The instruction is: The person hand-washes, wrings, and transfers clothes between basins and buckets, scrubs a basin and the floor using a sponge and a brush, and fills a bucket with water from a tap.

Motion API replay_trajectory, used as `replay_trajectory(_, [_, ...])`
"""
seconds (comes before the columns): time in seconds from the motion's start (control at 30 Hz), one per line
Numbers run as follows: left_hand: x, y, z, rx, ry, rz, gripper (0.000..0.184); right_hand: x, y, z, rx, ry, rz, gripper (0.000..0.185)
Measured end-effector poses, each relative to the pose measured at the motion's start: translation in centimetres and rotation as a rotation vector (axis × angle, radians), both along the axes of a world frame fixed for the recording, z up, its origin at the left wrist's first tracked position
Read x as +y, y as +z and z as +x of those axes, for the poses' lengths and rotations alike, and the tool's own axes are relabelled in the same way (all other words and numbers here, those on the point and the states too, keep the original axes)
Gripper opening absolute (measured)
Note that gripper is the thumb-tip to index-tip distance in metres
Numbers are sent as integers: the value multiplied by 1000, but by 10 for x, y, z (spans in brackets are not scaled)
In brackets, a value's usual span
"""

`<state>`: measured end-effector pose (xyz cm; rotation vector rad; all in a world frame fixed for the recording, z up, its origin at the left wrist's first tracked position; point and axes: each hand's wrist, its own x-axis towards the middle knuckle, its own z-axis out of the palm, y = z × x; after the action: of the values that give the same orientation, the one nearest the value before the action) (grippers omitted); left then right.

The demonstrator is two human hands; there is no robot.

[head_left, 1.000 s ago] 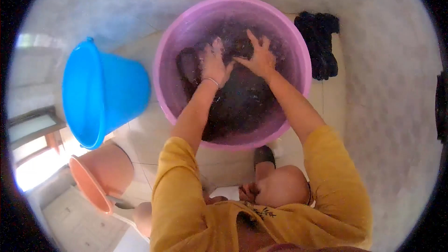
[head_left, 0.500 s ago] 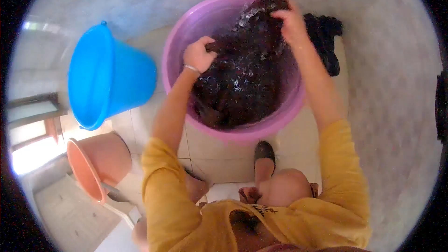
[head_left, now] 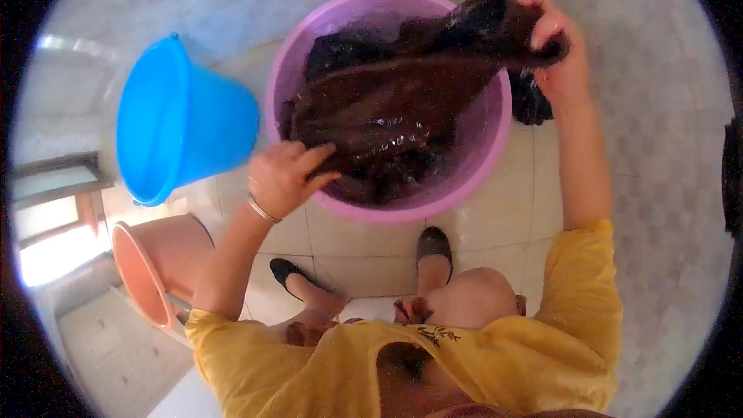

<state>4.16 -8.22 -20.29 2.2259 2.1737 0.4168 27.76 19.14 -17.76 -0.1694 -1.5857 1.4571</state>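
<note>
In the head view, your left hand [head_left: 282,178] grasps the near edge of a wet dark-brown cloth [head_left: 395,97], perhaps a garment, and your right hand [head_left: 563,54] grips its far-right end. The cloth spans the pink washtub [head_left: 410,213], above other dark laundry [head_left: 340,50].

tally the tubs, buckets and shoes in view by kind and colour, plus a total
Pink tub: 1
Blue bucket: 1
Orange bucket: 1
Black shoes: 2
Total: 5
</note>
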Motion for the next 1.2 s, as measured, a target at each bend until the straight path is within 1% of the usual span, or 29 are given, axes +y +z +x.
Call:
replay_trajectory(0.07, [-10,-17,12,-7,-93,-97,39,-13,-11,8,-261,-43,275,13])
replay_trajectory(0.1, [-15,-21,18,-13,-93,-101,39,-17,-19,16,-240,62,96,8])
replay_trajectory(0.17, [-21,-25,28,-61,-94,-397,38,-27,-26,26,-263,127,146,7])
replay_trajectory(0.2, [-18,-25,23,-66,-96,-400,38,-33,-30,31,-284,192,199,8])
replay_trajectory(0.27, [0,-18,4,-464,-26,-460,39,-41,-39,45,-320,226,152,6])
replay_trajectory(0.33, [32,6,-5,-529,301,-290,42,-49,-43,56,-502,214,271,3])
replay_trajectory(0.37, [50,7,-17,-488,304,-231,46,-54,-39,60,-505,217,268,3])
replay_trajectory(0.4, [66,5,-26,-446,304,-172,51,-59,-33,66,-703,233,368,5])
replay_trajectory(0.43, [79,-12,-34,-449,302,-174,51,-62,-29,71,-902,249,468,8])
replay_trajectory(0.47, [88,-41,-40,-313,214,-191,60,-63,-29,81,-908,248,467,8])
replay_trajectory(0.5, [92,-49,-38,-175,127,-206,69,-63,-30,92,-1085,274,566,13])
replay_trajectory(0.53, [89,-55,-31,-175,127,-204,69,-61,-30,97,-1258,298,668,18])
replay_trajectory(0.57, [82,-51,-6,-75,116,-358,79,-59,-26,95,-1257,296,669,18])
replay_trajectory(0.6, [73,-49,19,25,102,-518,90,-57,-17,90,-1211,197,626,23])
replay_trajectory(0.67, [53,-50,58,105,-37,-517,99,-53,-16,69,-1056,5,582,31])
replay_trajectory(0.7, [45,-49,73,108,-37,-522,99,-50,-19,48,-945,-88,580,38])
replay_trajectory(0.77, [32,-49,95,50,-5,-472,95,-58,-35,5,-895,-24,215,45])
replay_trajectory(0.8, [28,-51,103,53,-1,-471,95,-62,-48,-17,-933,7,180,53])
replay_trajectory(0.83, [26,-54,109,-18,12,-458,92,-67,-52,-39,-1130,-4,300,54])
replay_trajectory(0.87, [22,-56,114,-88,27,-447,88,-72,-68,-58,-1202,-30,368,60])
replay_trajectory(0.9, [16,-58,119,-118,14,-383,77,-79,-89,-74,-1297,-103,480,61])
replay_trajectory(0.93, [15,-59,117,-116,21,-386,77,-77,-102,-81,-1292,-97,481,61])
replay_trajectory(1.0, [15,-56,111,-282,15,-344,62,-70,-124,-92,-1342,-137,488,49])
replay_trajectory(1.03, [19,-50,102,-454,132,-260,42,-59,-143,-90,-1207,-140,450,41])
replay_trajectory(1.07, [36,-29,82,-574,183,-305,33,-49,-157,-82,-1072,-142,411,34])
replay_trajectory(1.1, [40,-40,66,-455,257,64,26,-46,-145,-74,-986,-128,266,22])
replay_trajectory(1.13, [49,-42,43,-348,291,213,26,-44,-134,-65,-982,-133,193,22])
replay_trajectory(1.17, [58,-50,18,-187,374,292,32,-33,-146,-58,-957,-154,124,22])
replay_trajectory(1.2, [64,-57,-3,-206,501,177,46,-36,-125,-48,-951,-191,84,20])
